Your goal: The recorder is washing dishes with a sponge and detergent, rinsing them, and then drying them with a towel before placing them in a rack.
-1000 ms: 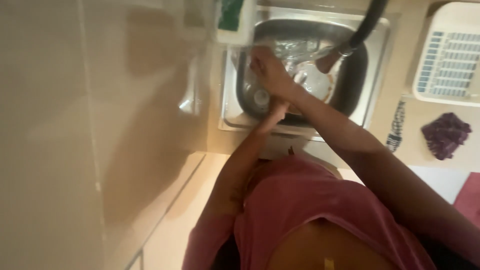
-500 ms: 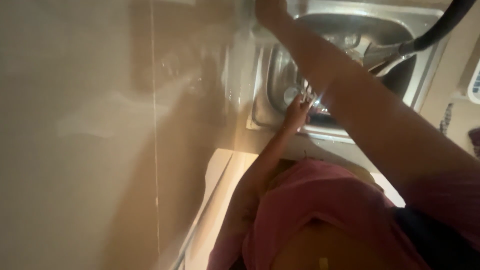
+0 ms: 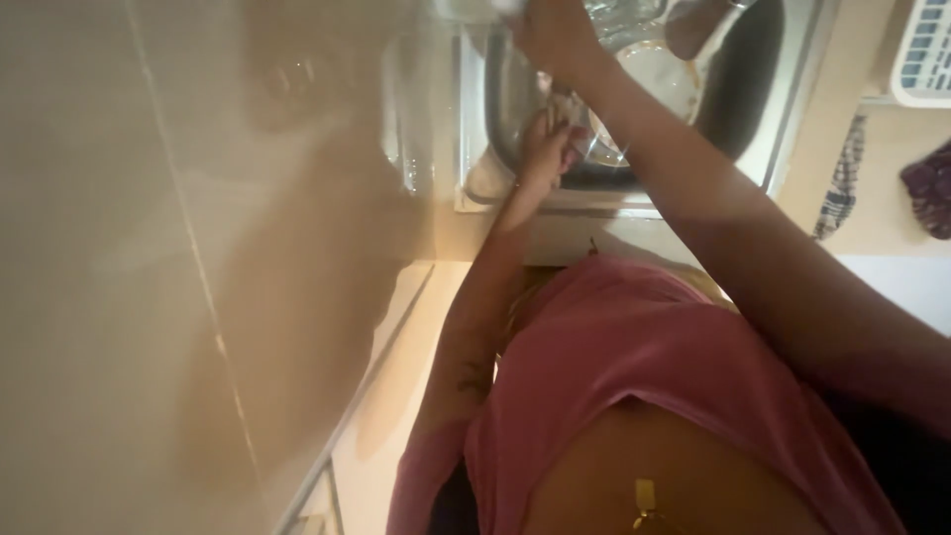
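In the steel sink [image 3: 773, 109], both hands, left [image 3: 547, 149] and right [image 3: 555, 35], grip a glass bowl [image 3: 634, 89] between them.

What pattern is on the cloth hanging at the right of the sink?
The hanging cloth is checked in dark and light, though blurred; the head view shows it.

Both hands [image 3: 548, 149] [image 3: 551, 35] at steel sink [image 3: 792, 109], glassware [image 3: 594, 139].

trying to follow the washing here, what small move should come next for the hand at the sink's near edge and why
Probably lift the left hand off the sink wall and bring its fingers onto the clear glass bowl they are touching. The right hand is up at the far rim, so the bowl looks unsteadied.
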